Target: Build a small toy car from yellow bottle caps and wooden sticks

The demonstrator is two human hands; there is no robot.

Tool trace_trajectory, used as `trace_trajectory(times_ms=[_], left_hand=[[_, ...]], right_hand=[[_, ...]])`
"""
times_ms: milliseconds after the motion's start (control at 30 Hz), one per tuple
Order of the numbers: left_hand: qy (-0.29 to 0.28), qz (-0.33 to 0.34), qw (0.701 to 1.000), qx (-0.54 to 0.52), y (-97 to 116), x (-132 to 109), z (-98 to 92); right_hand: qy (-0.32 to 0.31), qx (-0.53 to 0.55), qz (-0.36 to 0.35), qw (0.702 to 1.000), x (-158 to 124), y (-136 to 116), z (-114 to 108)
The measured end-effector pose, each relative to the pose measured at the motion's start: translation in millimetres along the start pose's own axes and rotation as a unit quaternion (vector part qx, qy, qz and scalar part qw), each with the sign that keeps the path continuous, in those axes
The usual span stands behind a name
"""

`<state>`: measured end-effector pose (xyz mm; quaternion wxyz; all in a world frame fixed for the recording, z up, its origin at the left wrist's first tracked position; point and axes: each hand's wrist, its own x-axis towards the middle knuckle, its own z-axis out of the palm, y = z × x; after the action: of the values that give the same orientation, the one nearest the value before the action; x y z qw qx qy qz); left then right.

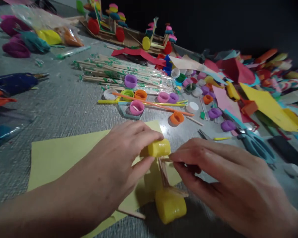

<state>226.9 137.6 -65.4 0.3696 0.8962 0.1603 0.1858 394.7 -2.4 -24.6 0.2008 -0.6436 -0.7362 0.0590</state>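
Observation:
My left hand (124, 155) is closed on a yellow bottle cap (159, 147), gripping it between thumb and fingers. Thin wooden sticks (164, 173) run from beneath this cap down to a second yellow cap (171, 205) nearer to me. At the right of the upper cap, my right hand (221, 168) pinches the end of a small stick. Its fingertips hide most of that piece. Under my left hand lies a pale yellow paper sheet (64, 155). Another short stick (131, 213) rests by the paper's lower edge.
Wrapped chopsticks (124, 71) lie beyond my hands, with loose coloured caps (176, 118) before them. Blue scissors (258, 145) are at the right. A blue glue gun (15, 82) lies at left. Wheeled stick models (109, 26) stand at the back.

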Motion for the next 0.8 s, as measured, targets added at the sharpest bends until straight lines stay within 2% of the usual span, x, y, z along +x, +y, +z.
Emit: trace_trajectory(times_ms=[167,567,800], left_hand=[[-0.001,0.003,1.000,0.004,0.0,1.0,1.7],[0.000,0.011,1.000,0.006,0.0,0.6,2.4],[0.001,0.013,1.000,0.005,-0.1,-0.5,3.7]], right_hand=[[-0.006,-0.025,-0.015,1.000,1.9,1.8,0.9],[-0.026,0.009,-0.027,0.999,5.7,5.7,0.3],[-0.031,-0.015,-0.031,0.999,8.4,5.6,3.7]])
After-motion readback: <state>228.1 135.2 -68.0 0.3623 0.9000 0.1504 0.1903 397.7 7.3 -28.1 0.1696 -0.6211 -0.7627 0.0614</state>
